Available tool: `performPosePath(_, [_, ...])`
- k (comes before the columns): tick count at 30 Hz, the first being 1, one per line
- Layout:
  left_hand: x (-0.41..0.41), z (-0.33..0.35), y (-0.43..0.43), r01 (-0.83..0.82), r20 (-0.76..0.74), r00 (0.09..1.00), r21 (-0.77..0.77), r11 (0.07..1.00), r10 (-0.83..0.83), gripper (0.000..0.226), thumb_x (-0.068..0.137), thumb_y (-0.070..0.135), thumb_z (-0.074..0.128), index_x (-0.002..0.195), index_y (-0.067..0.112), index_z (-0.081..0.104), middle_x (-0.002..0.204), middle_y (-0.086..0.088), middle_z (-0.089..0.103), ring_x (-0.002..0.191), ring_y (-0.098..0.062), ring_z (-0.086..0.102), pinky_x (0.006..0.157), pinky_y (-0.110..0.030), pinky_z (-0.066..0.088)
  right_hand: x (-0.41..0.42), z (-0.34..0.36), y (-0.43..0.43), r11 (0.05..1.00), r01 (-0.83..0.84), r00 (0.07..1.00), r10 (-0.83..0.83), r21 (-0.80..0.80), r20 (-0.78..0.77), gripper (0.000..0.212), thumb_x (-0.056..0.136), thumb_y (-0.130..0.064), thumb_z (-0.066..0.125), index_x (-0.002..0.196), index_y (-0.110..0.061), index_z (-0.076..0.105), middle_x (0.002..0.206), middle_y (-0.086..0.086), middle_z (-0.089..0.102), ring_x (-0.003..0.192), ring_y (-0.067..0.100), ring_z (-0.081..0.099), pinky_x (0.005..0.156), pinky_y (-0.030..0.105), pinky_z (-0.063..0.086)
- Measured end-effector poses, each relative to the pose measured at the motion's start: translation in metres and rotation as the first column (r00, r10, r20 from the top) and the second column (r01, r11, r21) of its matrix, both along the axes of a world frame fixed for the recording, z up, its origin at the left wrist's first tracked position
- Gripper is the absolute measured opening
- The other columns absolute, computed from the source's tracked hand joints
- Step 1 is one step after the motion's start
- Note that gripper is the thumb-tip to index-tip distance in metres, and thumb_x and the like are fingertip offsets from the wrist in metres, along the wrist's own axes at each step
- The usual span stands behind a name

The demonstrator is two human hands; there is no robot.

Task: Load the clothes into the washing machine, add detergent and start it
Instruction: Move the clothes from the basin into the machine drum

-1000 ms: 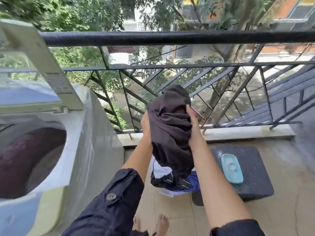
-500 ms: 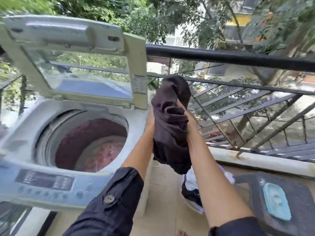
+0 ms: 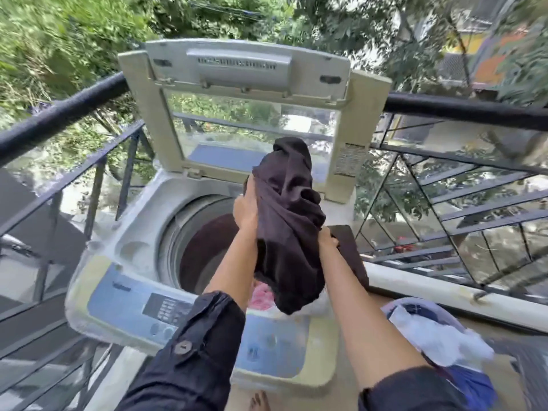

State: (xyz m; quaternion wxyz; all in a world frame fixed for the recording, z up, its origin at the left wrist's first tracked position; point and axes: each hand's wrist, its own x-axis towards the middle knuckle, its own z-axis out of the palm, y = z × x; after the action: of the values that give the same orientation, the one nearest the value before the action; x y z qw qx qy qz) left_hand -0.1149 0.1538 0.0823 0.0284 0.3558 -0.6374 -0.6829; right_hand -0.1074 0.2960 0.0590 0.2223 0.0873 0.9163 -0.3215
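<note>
Top-loading washing machine [image 3: 133, 247], lid [image 3: 243, 69] raised. 2 hands hold 1 dark garment [image 3: 290, 232] bunched above the open drum [image 3: 192, 232]. Left hand [image 3: 246, 209]: fingers closed into the cloth's left side. Right hand [image 3: 327, 240]: fingers curled tight round its right edge. Pink clothing [image 3: 262, 296] lies inside the drum. A laundry basket [image 3: 388, 307] stands right of the machine.

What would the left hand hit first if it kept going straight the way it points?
Most likely the raised lid of the washing machine. The left hand, gripping the dark garment, points up and forward over the open drum, and the lid stands upright behind it. Depth is unclear.
</note>
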Motion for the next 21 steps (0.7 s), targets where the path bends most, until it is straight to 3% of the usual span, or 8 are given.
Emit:
performPosePath(2, [-0.003, 0.002, -0.018, -0.102, -0.015, 0.995, -0.01, 0.995, 0.102, 0.08, 0.084, 0.068, 0.044, 0.128, 0.003, 0.054, 0.133, -0.013, 0.055, 0.121, -0.029, 0.052, 0.102, -0.034, 0.037, -0.004, -0.006, -0.012, 0.978, -0.095, 0.995, 0.09, 0.188, 0.034, 0.041, 0.102, -0.017, 0.024, 0.14, -0.011, 0.039, 0.148, 0.01, 0.038, 0.14, 0.029, 0.028, 0.114, 0.04, 0.018])
performPosePath(5, [-0.001, 0.003, -0.054, -0.229, -0.038, 0.973, -0.062, 0.972, 0.227, 0.073, 0.088, 0.062, 0.043, 0.129, 0.002, 0.051, 0.136, -0.015, 0.053, 0.123, -0.031, 0.05, 0.098, -0.034, 0.037, -0.014, -0.008, -0.033, 0.972, -0.176, 0.981, 0.159, 0.155, 0.111, 0.044, 0.096, -0.042, 0.032, 0.134, -0.026, 0.047, 0.144, 0.003, 0.043, 0.137, 0.031, 0.032, 0.115, 0.051, 0.012])
performPosePath(7, [-0.001, -0.001, -0.07, -0.304, -0.03, 0.953, -0.1, 0.947, 0.302, 0.072, 0.089, 0.06, 0.044, 0.132, 0.004, 0.048, 0.138, -0.014, 0.051, 0.125, -0.03, 0.049, 0.098, -0.034, 0.038, -0.012, -0.003, -0.042, 0.967, -0.243, 0.966, 0.234, 0.081, 0.109, 0.039, 0.091, -0.039, 0.045, 0.122, -0.02, 0.06, 0.136, 0.006, 0.054, 0.126, 0.031, 0.047, 0.108, 0.044, 0.032])
performPosePath(10, [0.005, -0.013, -0.08, -0.336, -0.014, 0.94, -0.219, 0.916, 0.341, 0.074, 0.089, 0.06, 0.045, 0.139, 0.005, 0.04, 0.143, -0.013, 0.046, 0.13, -0.03, 0.045, 0.101, -0.036, 0.036, -0.013, -0.002, -0.059, 0.979, 0.046, 0.999, -0.049, -0.197, -0.009, 0.024, 0.087, -0.017, 0.057, 0.106, -0.006, 0.067, 0.115, 0.016, 0.066, 0.107, 0.031, 0.06, 0.091, 0.037, 0.046])
performPosePath(12, [0.01, -0.027, -0.081, -0.339, -0.046, 0.94, -0.269, 0.902, 0.339, 0.072, 0.09, 0.055, 0.048, 0.139, 0.004, 0.038, 0.143, -0.015, 0.045, 0.13, -0.029, 0.044, 0.102, -0.035, 0.036, -0.018, -0.005, -0.074, 0.873, 0.235, 0.971, -0.232, -0.428, 0.06, 0.03, 0.087, -0.007, 0.057, 0.116, -0.003, 0.063, 0.113, 0.013, 0.064, 0.103, 0.026, 0.059, 0.088, 0.035, 0.045])
performPosePath(14, [0.012, -0.043, -0.08, -0.34, -0.093, 0.94, -0.287, 0.896, 0.327, 0.064, 0.09, 0.047, 0.053, 0.133, 0.001, 0.042, 0.137, -0.017, 0.049, 0.126, -0.03, 0.047, 0.101, -0.035, 0.037, -0.027, -0.016, -0.088, 0.733, 0.325, 0.945, -0.275, -0.597, 0.177, 0.037, 0.087, -0.004, 0.057, 0.124, -0.003, 0.058, 0.121, 0.012, 0.061, 0.105, 0.023, 0.058, 0.089, 0.035, 0.046])
performPosePath(18, [0.013, -0.063, -0.085, -0.302, -0.109, 0.953, -0.279, 0.911, 0.283, 0.046, 0.089, 0.029, 0.06, 0.121, -0.001, 0.048, 0.126, -0.02, 0.051, 0.118, -0.031, 0.049, 0.099, -0.036, 0.036, -0.064, -0.099, -0.103, 0.625, 0.373, 0.927, -0.277, -0.685, 0.252, 0.04, 0.087, -0.019, 0.058, 0.126, -0.01, 0.057, 0.133, 0.011, 0.057, 0.117, 0.029, 0.057, 0.102, 0.044, 0.046])
performPosePath(21, [0.011, -0.073, -0.093, -0.247, -0.094, 0.969, -0.247, 0.937, 0.23, 0.033, 0.084, 0.018, 0.064, 0.111, 0.003, 0.053, 0.116, -0.016, 0.056, 0.111, -0.03, 0.053, 0.095, -0.035, 0.038, -0.037, -0.066, -0.113, 0.638, 0.411, 0.909, -0.232, -0.652, 0.346, 0.026, 0.094, -0.022, 0.047, 0.113, -0.012, 0.061, 0.111, 0.006, 0.064, 0.088, 0.021, 0.062, 0.071, 0.028, 0.048])
